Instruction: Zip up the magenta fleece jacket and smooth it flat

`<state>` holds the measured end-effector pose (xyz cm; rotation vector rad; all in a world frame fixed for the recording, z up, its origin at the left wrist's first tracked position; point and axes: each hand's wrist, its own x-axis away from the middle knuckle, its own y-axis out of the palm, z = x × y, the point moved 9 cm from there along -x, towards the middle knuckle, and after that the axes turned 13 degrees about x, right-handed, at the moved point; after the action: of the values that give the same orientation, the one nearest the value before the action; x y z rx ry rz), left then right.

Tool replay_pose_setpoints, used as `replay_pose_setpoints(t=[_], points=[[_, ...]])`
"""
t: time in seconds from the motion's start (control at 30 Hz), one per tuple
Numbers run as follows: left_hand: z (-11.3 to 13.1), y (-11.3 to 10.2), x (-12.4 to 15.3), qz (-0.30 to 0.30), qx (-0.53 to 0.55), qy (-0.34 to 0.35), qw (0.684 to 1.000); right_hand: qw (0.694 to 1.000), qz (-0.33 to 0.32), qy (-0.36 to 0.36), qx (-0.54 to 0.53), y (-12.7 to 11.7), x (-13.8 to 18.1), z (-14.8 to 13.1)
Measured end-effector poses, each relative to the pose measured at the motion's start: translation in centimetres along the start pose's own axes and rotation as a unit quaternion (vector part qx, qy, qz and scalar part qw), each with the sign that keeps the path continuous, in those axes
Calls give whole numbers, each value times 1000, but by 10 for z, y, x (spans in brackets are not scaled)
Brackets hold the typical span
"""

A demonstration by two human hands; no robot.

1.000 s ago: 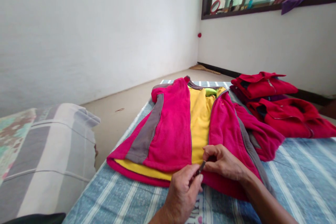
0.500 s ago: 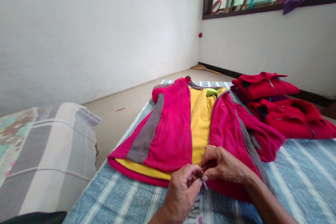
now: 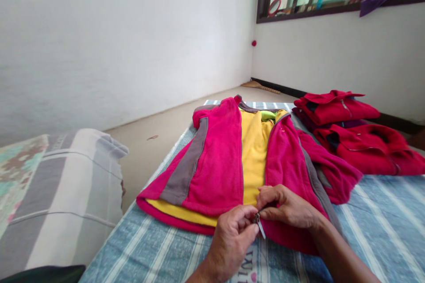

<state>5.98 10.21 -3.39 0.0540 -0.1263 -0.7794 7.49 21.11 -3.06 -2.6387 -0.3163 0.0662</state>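
Note:
A pink fleece jacket (image 3: 215,163) with grey side panels and a yellow lining (image 3: 254,154) lies spread on the blue striped sheet, its front parted. At the bottom hem, my left hand (image 3: 230,236) pinches the lower end of the jacket's zipper, thumb and fingers closed. Close against it, my right hand (image 3: 287,208) pinches the other front edge at the zipper's end. Between the fingertips, a metal zipper pull (image 3: 260,227) hangs down. The joint of the two zipper ends is mostly hidden by my fingers.
Folded red jackets (image 3: 375,148) are stacked at the right on the striped sheet (image 3: 149,243). A rolled grey-and-white bundle (image 3: 73,190) lies at the left. Behind are white walls and a window ledge (image 3: 308,14) with small bottles and a mirror.
Both hands stay at the hem with the zipper ends. My right fingers have shifted slightly, and the zipper pull now shows more clearly, hanging below the fingertips.

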Motion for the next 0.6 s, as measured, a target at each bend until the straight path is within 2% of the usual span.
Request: replay_pose_setpoints(t=[0.27,0.47,0.6], points=[[-3,2,-3,-10,19,-8,1000,1000,3,-10,-17,2,-1,1],[1,4,-2,-19,69,-40,997,999,20,18,-20,1,0,5],[-1,0,-5,27,79,-41,996,999,32,19,-17,1,-1,3]])
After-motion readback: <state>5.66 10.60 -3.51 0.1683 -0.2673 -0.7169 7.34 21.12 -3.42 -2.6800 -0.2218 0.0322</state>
